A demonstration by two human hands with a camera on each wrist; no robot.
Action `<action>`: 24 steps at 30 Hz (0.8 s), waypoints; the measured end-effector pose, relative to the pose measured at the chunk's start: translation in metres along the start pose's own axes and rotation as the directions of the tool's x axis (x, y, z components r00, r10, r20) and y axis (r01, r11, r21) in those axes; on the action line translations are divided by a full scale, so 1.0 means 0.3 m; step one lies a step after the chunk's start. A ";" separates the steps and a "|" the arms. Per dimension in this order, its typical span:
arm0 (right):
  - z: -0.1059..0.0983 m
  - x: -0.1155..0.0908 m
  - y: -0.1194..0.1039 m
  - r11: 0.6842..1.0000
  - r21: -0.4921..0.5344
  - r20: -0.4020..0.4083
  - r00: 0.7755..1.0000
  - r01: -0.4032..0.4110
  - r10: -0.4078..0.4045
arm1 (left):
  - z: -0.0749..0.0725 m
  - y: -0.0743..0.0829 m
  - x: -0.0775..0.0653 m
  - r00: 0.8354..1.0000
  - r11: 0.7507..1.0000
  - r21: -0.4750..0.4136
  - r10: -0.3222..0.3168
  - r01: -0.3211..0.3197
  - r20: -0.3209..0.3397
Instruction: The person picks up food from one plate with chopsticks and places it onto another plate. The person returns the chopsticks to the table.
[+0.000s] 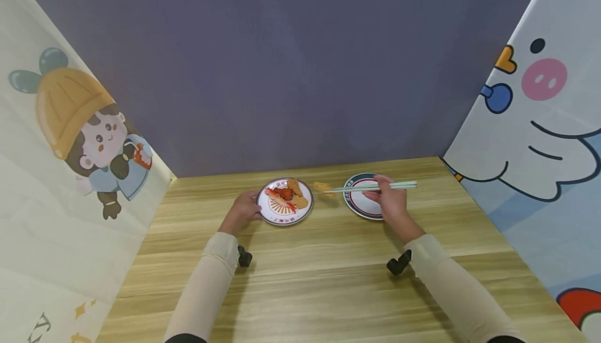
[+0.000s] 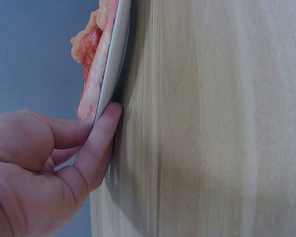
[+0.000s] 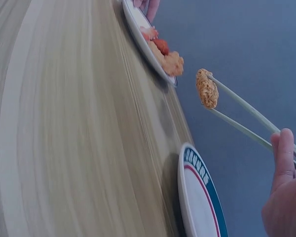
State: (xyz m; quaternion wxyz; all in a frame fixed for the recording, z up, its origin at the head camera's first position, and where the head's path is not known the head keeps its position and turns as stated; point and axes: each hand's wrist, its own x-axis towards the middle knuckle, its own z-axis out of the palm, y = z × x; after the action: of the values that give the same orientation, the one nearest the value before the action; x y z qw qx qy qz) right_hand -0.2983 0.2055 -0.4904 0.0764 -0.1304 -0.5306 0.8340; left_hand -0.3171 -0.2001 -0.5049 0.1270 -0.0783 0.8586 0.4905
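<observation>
In the head view my left hand (image 1: 245, 207) pinches the left rim of a white plate (image 1: 283, 222), thumb on top and fingers underneath. On that plate lie a red-and-white shrimp (image 1: 290, 207), a reddish piece of food (image 1: 284, 193) and golden fried pieces (image 1: 299, 202). My right hand (image 1: 393, 204) grips pale green chopsticks (image 1: 407, 184). Their tips pinch a breaded fried piece (image 3: 207, 90), held up in the air between the two plates. Below the right hand sits a second plate (image 1: 369, 208), white with a green and red rim; the hand covers part of it.
Both plates are on a wood-grain table (image 1: 310, 280). A dark grey panel (image 1: 300, 71) rises behind the table. Cartoon-printed sheets stand at the left (image 1: 28, 176) and right (image 1: 563, 176). Each wrist wears a black mount (image 1: 399, 263).
</observation>
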 end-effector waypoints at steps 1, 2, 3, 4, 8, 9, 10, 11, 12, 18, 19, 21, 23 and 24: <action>-0.009 0.001 -0.003 1.000 0.000 -0.001 1.000 0.004 -0.004 | -0.001 0.002 -0.002 1.000 1.000 0.003 -0.004 0.004 -0.002; -0.017 0.003 -0.005 1.000 0.003 -0.004 1.000 0.009 -0.009 | -0.002 0.003 -0.005 1.000 1.000 0.010 -0.005 0.005 -0.003; -0.025 0.004 -0.009 1.000 -0.004 -0.006 1.000 0.014 -0.014 | -0.003 0.005 -0.006 1.000 1.000 0.018 -0.007 0.007 -0.004; -0.033 0.006 -0.012 1.000 -0.003 -0.012 1.000 0.018 -0.018 | -0.004 0.007 -0.007 1.000 1.000 0.019 -0.008 0.008 -0.004; -0.065 0.010 -0.027 1.000 -0.019 -0.042 0.999 0.015 -0.016 | -0.004 0.008 -0.008 1.000 1.000 0.028 0.000 0.000 -0.006; -0.074 0.010 -0.031 1.000 -0.020 -0.048 0.999 0.010 -0.011 | -0.004 0.009 -0.007 1.000 1.000 0.026 0.001 -0.001 -0.007; -0.083 0.011 -0.035 1.000 -0.020 -0.052 0.999 0.006 -0.007 | -0.003 0.009 -0.008 1.000 1.000 0.025 0.001 -0.001 -0.009; -0.091 0.012 -0.038 1.000 -0.017 -0.053 0.999 0.011 -0.011 | -0.003 0.009 -0.007 1.000 1.000 0.021 0.001 -0.001 -0.010; -0.099 0.012 -0.042 1.000 -0.004 -0.050 0.999 0.014 -0.014 | -0.002 0.009 -0.007 1.000 1.000 0.011 0.001 -0.001 -0.009; -0.139 0.020 -0.048 0.997 0.036 -0.030 0.997 0.068 -0.067 | 0.003 0.006 -0.009 1.000 1.000 -0.017 0.009 -0.009 -0.017; -0.144 0.021 -0.048 0.997 0.030 -0.036 0.997 0.072 -0.071 | 0.004 0.005 -0.009 1.000 1.000 -0.013 0.011 -0.011 -0.019; -0.155 0.024 -0.050 0.997 0.014 -0.055 0.996 0.076 -0.076 | 0.005 0.004 -0.010 1.000 1.000 -0.015 0.017 -0.018 -0.022; -0.164 0.026 -0.052 0.997 -0.004 -0.078 0.994 0.074 -0.074 | 0.006 0.005 -0.012 0.999 1.000 -0.017 0.023 -0.024 -0.024; -0.169 0.026 -0.054 0.997 -0.012 -0.089 0.994 0.070 -0.071 | 0.005 0.005 -0.012 0.999 1.000 -0.013 0.028 -0.029 -0.025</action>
State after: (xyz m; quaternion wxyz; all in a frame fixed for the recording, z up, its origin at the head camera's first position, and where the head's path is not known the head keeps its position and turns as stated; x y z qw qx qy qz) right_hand -0.2909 0.2582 -0.4973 0.1288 -0.1488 -0.5347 0.8218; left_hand -0.3137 -0.1979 -0.5033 0.1088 -0.0731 0.8578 0.4971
